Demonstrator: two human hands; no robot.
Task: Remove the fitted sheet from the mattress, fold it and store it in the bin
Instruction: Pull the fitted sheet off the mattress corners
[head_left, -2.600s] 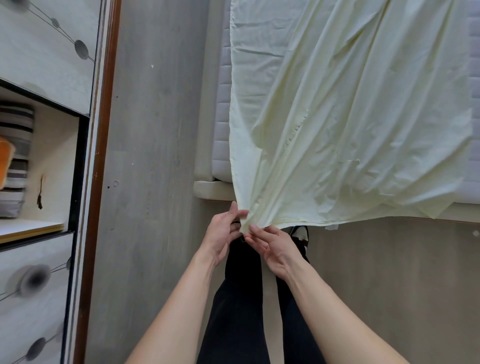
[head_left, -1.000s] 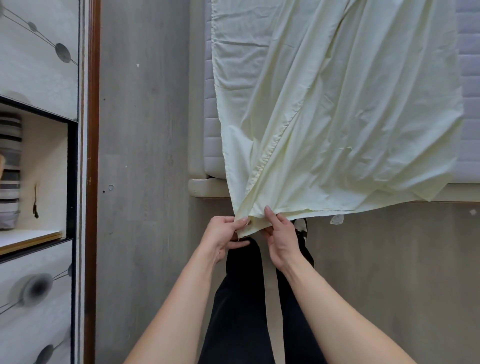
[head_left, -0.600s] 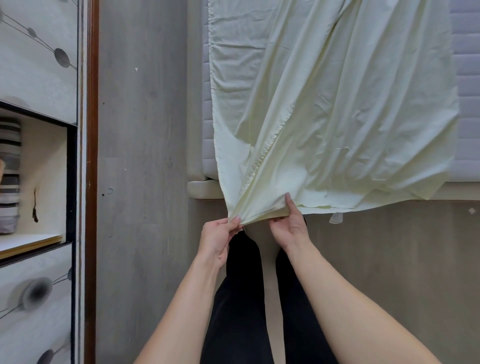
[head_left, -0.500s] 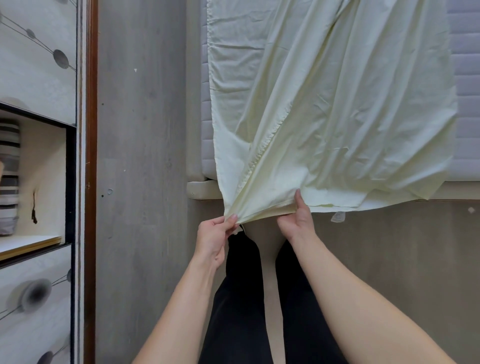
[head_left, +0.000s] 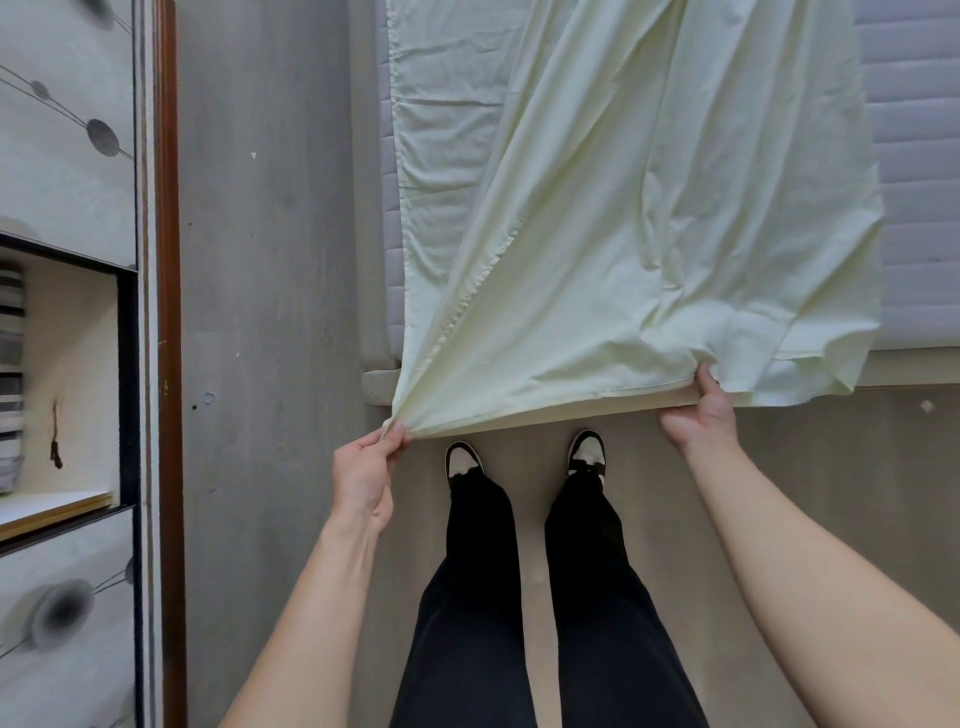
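Sheet: the pale yellow cotton fitted sheet (head_left: 649, 208) lies loose over the grey quilted mattress (head_left: 914, 171), its near edge lifted past the bed's end.
Left hand: the left hand (head_left: 366, 470) pinches the sheet's corner between thumb and fingers.
Right hand: the right hand (head_left: 701, 413) grips the same edge farther along, stretching it taut between the hands.
Floor: black-and-white sneakers (head_left: 465, 462) stand on grey wood-look flooring (head_left: 270, 260).

This is a bedroom in a home: a quilted mattress (head_left: 914, 171) lies at one o'clock and a patterned wardrobe (head_left: 62, 156) with a shelf stands at nine o'clock.
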